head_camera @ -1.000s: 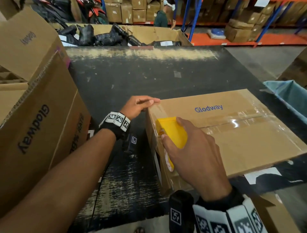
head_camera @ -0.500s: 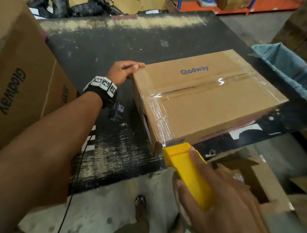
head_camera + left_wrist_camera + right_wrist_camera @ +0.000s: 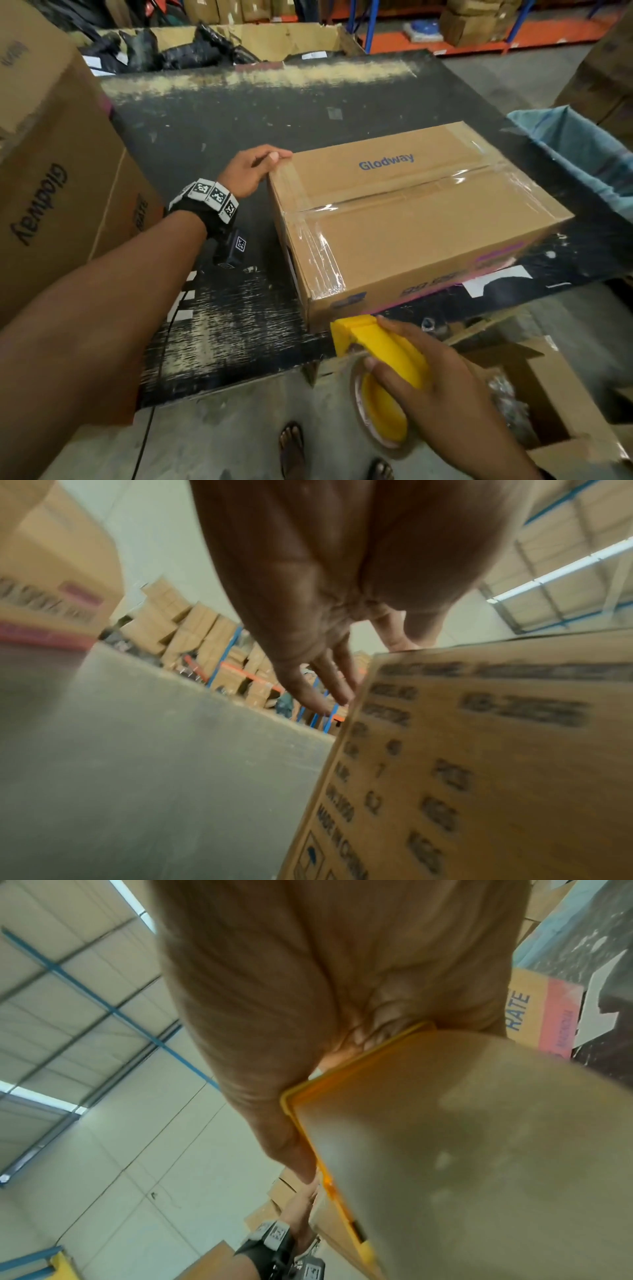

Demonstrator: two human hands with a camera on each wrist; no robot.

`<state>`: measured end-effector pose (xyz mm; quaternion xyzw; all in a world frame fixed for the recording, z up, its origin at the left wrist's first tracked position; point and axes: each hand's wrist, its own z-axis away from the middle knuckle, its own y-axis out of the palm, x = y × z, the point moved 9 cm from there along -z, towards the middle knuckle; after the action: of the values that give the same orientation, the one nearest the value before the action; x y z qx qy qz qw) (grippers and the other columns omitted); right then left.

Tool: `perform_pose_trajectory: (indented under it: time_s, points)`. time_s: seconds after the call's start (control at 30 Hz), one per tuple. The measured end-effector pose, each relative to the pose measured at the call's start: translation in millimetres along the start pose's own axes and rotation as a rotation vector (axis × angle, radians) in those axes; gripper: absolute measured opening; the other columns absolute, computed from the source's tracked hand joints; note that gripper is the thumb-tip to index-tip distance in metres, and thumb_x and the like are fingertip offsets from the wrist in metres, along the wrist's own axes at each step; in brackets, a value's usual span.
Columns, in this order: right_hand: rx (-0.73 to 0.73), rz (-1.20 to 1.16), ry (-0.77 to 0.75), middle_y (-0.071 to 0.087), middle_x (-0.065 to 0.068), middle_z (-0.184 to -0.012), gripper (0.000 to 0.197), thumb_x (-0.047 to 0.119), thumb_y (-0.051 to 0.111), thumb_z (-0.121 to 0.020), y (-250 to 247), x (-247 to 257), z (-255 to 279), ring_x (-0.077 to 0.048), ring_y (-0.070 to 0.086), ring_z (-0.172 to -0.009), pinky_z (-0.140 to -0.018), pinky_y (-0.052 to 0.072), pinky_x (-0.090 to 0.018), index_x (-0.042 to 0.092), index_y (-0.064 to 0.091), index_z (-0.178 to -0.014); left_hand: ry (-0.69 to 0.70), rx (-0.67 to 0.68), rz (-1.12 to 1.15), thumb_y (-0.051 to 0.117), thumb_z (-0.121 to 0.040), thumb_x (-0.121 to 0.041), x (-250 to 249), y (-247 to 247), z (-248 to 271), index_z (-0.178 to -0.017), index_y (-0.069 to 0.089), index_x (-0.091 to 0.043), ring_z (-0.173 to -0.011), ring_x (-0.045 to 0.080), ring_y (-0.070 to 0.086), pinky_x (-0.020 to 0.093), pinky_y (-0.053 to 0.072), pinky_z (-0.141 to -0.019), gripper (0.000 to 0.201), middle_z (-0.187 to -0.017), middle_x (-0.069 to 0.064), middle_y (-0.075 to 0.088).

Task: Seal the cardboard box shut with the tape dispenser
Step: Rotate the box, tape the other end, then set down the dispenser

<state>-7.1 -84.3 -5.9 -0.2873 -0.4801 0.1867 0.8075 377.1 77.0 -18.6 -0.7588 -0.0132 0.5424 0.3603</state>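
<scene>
Pretty clearly a warehouse. Stacked cartons [image 3: 192, 631] on blue-and-orange pallet racking [image 3: 513, 31]. Concrete floor [image 3: 212, 442], metal roof [image 3: 68, 969].

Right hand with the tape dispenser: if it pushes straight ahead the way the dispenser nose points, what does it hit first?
Likely the near bottom corner of the cardboard box. The tape dispenser in the right hand points up at it from just below the table edge; the gap looks small, depth unclear.

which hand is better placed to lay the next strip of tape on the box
Right. The right hand already grips the yellow tape dispenser just below the cardboard box's near corner. The left hand rests on the far left corner, steadying it.
</scene>
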Motion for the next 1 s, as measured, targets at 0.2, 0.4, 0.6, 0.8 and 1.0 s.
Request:
perform_pose_trajectory:
  time_s: [0.2,0.4,0.6,0.8,1.0]
  points:
    - [-0.121,-0.212,-0.196,0.063,0.027,-0.128,0.062,0.062,0.065,-0.07,-40.2,-23.8,5.4,0.003,0.058,-0.116,-0.097,0.051,-0.034,0.049,0.057,-0.13,0.212,-0.143,-0.172,0.062,-0.097,-0.034,-97.7,9.4,80.6,-0.125,0.07,-0.027,-0.127,0.007,0.056,0.027,0.04,-0.108,0.03,-0.132,-0.001,0.065]
    - [-0.169,-0.368,-0.383,0.061,0.025,-0.13,0.068,0.038,0.079,-0.073,-79.6,-40.1,-0.7,-0.002,0.06,-0.118,-0.092,0.054,-0.035,0.041,0.054,-0.137,0.249,0.111,-0.297,0.077,-0.084,-0.044,-130.9,87.0,178.2,-0.129,0.069,-0.026,-0.137,0.007,0.05,0.035,0.038,-0.117,0.049,-0.142,-0.005,0.061]
    - [-0.203,-0.412,-0.511,0.061,0.006,-0.133,0.072,0.006,0.079,-0.08,-104.2,-62.0,-26.7,-0.013,0.061,-0.12,-0.095,0.054,-0.048,0.027,0.048,-0.142,0.165,0.109,-0.407,0.068,-0.09,-0.046,-123.2,90.7,189.0,-0.134,0.062,-0.035,-0.146,0.006,0.041,0.05,0.035,-0.119,0.046,-0.151,-0.011,0.052]
    - [-0.305,-0.566,-0.533,0.066,0.0,-0.124,0.058,0.009,0.075,-0.085,-148.1,-98.4,-32.3,-0.015,0.066,-0.111,-0.09,0.056,-0.039,0.018,0.051,-0.137,0.114,0.057,-0.52,0.069,-0.081,-0.054,-157.7,127.7,171.5,-0.129,0.06,-0.04,-0.134,0.014,0.049,0.052,0.04,-0.112,0.051,-0.14,-0.007,0.05]
    - [-0.547,-0.65,-0.412,0.07,-0.005,-0.112,0.048,0.021,0.075,-0.085,-222.6,-168.5,-47.2,-0.023,0.067,-0.106,-0.093,0.054,-0.04,0.032,0.06,-0.13,0.19,0.083,-0.586,0.061,-0.084,-0.05,-217.5,238.0,118.7,-0.134,0.058,-0.038,-0.138,0.018,0.045,0.053,0.035,-0.115,0.052,-0.148,-0.003,0.051]
